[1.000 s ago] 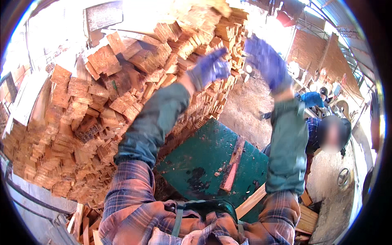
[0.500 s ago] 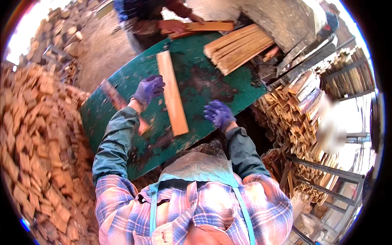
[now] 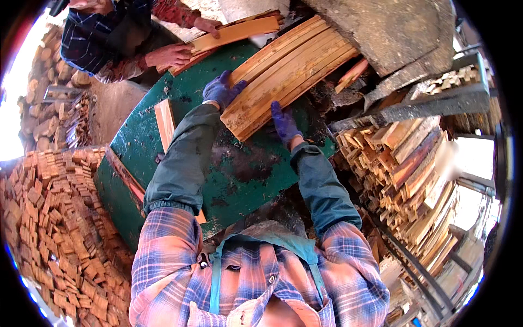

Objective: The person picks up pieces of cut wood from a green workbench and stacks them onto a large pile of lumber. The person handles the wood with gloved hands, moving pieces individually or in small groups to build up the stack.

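Note:
A bundle of several wooden boards lies slantwise at the far right of a green table. My left hand, in a purple glove, grips the bundle's far-left edge near its closest end. On the near-right edge my gloved right hand presses, its thumb upright along the side and its other fingers partly hidden. Beneath my left forearm lies a single pale board, its middle covered by the sleeve. A reddish, bark-edged strip rests along the table's left side.
Across the table, another person's hands hold boards at the far edge. Piles of short wood pieces stand at left. Stacked slats fill a metal rack at right, and a grey machine plate sits beyond the bundle.
Both my hands have moved forward to the board bundle and taken hold of it; the bundle now reaches closer to me. The single pale board now lies farther left, under my left arm.

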Tool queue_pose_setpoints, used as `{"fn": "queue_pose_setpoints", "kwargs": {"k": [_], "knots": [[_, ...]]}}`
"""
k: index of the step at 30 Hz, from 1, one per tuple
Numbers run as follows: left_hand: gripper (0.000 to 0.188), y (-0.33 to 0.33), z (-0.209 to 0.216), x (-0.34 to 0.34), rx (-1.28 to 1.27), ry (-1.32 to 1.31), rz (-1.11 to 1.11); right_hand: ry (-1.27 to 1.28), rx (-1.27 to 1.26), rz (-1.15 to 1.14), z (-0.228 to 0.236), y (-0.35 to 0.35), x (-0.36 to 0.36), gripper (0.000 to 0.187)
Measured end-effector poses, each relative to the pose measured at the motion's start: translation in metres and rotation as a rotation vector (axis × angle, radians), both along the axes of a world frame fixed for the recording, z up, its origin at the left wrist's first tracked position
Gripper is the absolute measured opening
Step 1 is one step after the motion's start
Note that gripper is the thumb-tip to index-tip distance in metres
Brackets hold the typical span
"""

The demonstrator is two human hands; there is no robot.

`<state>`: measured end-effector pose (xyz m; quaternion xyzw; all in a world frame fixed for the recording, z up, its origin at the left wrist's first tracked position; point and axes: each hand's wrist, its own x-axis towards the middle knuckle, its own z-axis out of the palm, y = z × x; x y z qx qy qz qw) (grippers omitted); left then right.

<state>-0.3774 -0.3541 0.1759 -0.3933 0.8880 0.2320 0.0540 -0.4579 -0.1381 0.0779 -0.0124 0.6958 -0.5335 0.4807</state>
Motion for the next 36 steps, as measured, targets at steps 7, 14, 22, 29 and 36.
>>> {"fn": "queue_pose_setpoints", "kwargs": {"k": [7, 14, 22, 29, 36], "knots": [[0.063, 0.022, -0.026, 0.052, -0.072, 0.237, 0.05, 0.133, 0.16, 0.186, -0.033, -0.007, 0.024, 0.107], [0.06, 0.165, -0.016, 0.219, -0.011, 0.165, 0.255, -0.123, 0.008, 0.3, 0.001, 0.107, 0.13, 0.091], [0.072, 0.275, -0.035, 0.37, 0.391, 0.309, 0.17, -0.098, 0.026, 0.312, 0.003, 0.202, 0.187, 0.065], [0.076, 0.207, -0.024, 0.395, -0.201, 0.237, 0.528, 0.147, 0.029, 0.096, 0.032, 0.193, 0.201, 0.072], [0.075, 0.174, -0.014, 0.395, 0.006, 0.127, 0.624, -0.071, 0.074, 0.073, 0.072, 0.187, 0.176, 0.037]]}}
